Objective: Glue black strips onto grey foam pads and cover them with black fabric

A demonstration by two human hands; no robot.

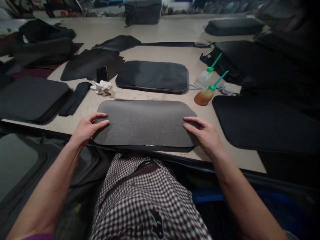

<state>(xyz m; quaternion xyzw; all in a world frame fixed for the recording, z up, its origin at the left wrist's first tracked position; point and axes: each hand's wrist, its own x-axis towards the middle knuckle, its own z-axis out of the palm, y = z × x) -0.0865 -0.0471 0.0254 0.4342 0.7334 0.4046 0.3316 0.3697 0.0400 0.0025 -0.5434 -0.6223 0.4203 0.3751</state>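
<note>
A grey panel with rounded corners (147, 123) lies near the table's front edge, over a darker piece that shows along its lower border. My left hand (93, 125) grips the panel's left end, thumb and fingertips on its top face. At the right end my right hand (201, 128) holds it the same way, the other fingers hidden beneath. Just behind the panel is a stack of black rounded pieces (152, 76).
Two squeeze bottles, one clear (203, 78) and one amber (204, 96), stand right of the stack. Crumpled white paper (102, 87) and a phone (102, 74) lie left. Dark stacks flank the panel, left (32, 96) and right (265, 123), on the pale table (172, 96).
</note>
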